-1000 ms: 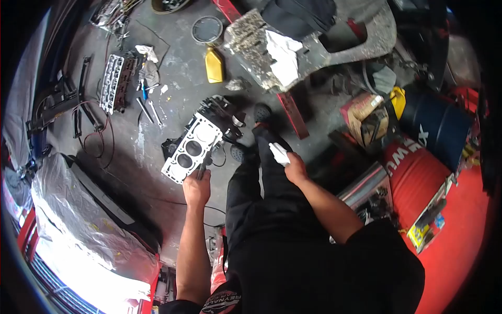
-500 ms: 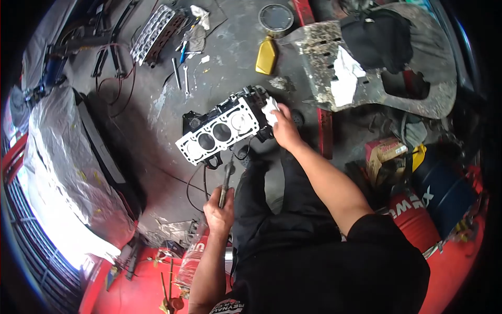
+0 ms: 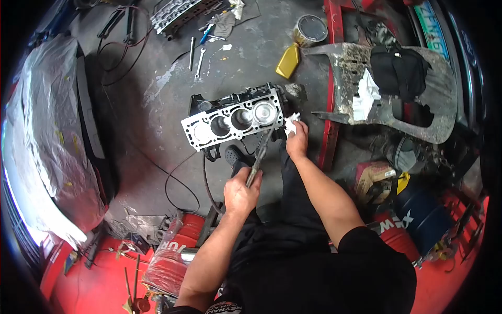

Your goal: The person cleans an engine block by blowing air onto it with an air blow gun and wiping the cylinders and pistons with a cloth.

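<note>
My left hand [image 3: 242, 191] is closed around the handle of an air blow gun [image 3: 259, 157], whose thin tip points at the right end of the engine block [image 3: 232, 121]. The block rests on the floor with its pale top face and its cylinder bores facing up. A bright, shiny round piston top shows in the rightmost bore. My right hand [image 3: 297, 140] grips a crumpled white cloth [image 3: 292, 123] just off the block's right end. Whether the blow gun's tip touches the block I cannot tell.
Beyond the block lie a wrench [image 3: 200, 63], a yellow bottle [image 3: 288, 61], a round container [image 3: 311, 28] and a cylinder head [image 3: 180, 14]. A dirty panel [image 3: 442, 118] with a black bag [image 3: 400, 72] is at right. A hose [image 3: 205, 180] runs over the floor.
The view has shifted and turned. My left hand has brought the blow gun from below the block up to its right end. My right hand, still with the cloth, has moved slightly off the block's right end.
</note>
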Tool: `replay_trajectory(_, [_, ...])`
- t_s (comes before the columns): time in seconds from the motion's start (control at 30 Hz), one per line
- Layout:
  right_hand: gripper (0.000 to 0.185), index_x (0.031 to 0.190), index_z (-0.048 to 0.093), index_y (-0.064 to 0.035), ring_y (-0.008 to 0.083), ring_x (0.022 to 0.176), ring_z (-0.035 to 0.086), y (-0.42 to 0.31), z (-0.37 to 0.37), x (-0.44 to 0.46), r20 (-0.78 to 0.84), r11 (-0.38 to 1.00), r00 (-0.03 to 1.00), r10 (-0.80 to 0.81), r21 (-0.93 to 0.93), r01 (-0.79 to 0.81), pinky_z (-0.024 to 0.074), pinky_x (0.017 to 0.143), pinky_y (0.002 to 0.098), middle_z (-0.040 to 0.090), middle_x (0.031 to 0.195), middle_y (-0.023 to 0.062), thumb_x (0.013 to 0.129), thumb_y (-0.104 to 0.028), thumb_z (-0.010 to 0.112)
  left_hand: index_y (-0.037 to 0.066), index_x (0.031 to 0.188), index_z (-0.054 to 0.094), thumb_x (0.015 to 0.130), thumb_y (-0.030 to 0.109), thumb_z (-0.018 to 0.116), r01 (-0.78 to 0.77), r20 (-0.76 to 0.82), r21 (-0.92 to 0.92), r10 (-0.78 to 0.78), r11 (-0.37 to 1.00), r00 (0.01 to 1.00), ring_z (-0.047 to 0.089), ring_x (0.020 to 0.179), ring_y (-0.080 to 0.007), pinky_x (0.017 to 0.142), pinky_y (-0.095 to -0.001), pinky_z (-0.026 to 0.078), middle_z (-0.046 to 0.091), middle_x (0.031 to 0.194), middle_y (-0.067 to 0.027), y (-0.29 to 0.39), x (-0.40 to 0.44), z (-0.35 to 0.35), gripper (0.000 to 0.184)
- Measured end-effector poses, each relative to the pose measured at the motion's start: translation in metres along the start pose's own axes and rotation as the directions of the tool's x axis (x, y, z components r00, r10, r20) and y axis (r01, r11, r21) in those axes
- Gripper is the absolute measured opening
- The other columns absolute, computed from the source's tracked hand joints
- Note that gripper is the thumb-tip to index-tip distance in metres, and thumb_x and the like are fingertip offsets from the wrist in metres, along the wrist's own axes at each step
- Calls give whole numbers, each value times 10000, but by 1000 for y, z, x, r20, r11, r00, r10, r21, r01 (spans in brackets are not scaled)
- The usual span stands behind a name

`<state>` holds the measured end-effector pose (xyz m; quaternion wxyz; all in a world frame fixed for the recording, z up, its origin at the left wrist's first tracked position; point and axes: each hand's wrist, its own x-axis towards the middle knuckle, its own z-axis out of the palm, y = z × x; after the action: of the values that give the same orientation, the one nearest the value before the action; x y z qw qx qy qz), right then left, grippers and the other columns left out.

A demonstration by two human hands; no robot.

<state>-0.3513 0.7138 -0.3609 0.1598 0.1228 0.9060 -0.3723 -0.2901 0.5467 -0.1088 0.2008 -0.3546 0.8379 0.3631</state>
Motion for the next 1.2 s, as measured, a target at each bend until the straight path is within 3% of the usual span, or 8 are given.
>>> replay_trajectory(0.13, [368,1246,600,-54,362,1267,481,-54,9,57,-22,888,888,-460,-15,460,424,1053,412,488,1367,148,884,6,604,14,940,676,888,243,717,-22,4,26,22,999,1000,665,663,-359,615,-402,503,643,713,-222,-12,-18,-17,238])
replay_trajectory(0.27, [392,1136,655,-58,356,1158,494,-63,35,86,148,754,778,-610,-192,628,445,989,425,548,1201,142,779,83,575,43,960,673,863,220,734,27,17,-97,-25,995,1000,675,760,-395,656,-433,528,675,788,-206,-34,-37,-48,211])
replay_trajectory(0.5, [498,1165,623,-97,360,1130,490,-37,51,29,258,745,786,-562,-255,617,428,987,454,527,1138,130,707,94,659,17,976,689,826,121,768,37,94,-284,-11,958,996,695,709,-300,652,-356,536,683,811,-146,-141,-93,-79,198])
replay_trajectory(0.67, [608,1292,531,-75,394,1202,442,-72,112,16,-121,853,893,-434,-374,364,369,1035,469,491,1204,177,721,70,683,16,997,692,839,110,759,181,29,-356,-183,917,983,698,679,-252,640,-336,535,689,803,-146,-187,-106,-90,195])
replay_trajectory(0.87, [380,1172,627,-64,371,1095,553,-66,89,-15,263,852,911,-318,-342,396,439,984,430,564,1134,157,802,-30,703,35,976,676,872,201,731,72,-155,-326,-129,942,979,694,750,-383,668,-418,546,695,829,-199,-189,-31,-63,203])
replay_trajectory(1.03, [355,1152,648,-22,354,1094,583,-92,92,-38,185,916,925,-332,-170,363,459,970,404,596,1144,168,799,-11,682,46,934,677,874,265,714,165,-168,-208,-201,964,965,678,762,-417,688,-476,535,685,784,-213,-188,-6,-47,230])
replay_trajectory(1.17, [269,1095,645,20,332,1038,616,-125,155,-44,282,753,730,-623,-36,657,484,927,385,619,1078,163,828,8,617,39,961,674,864,194,731,68,-197,-347,-144,935,970,685,801,-395,702,-433,540,691,845,-199,-191,-43,-56,192])
replay_trajectory(1.2, [267,1069,645,18,356,1030,614,-133,182,-30,344,930,914,-216,357,86,497,915,393,628,1048,174,804,20,617,35,980,675,854,170,740,47,-211,-381,-136,924,968,692,796,-380,700,-417,542,693,856,-192,-195,-53,-60,196])
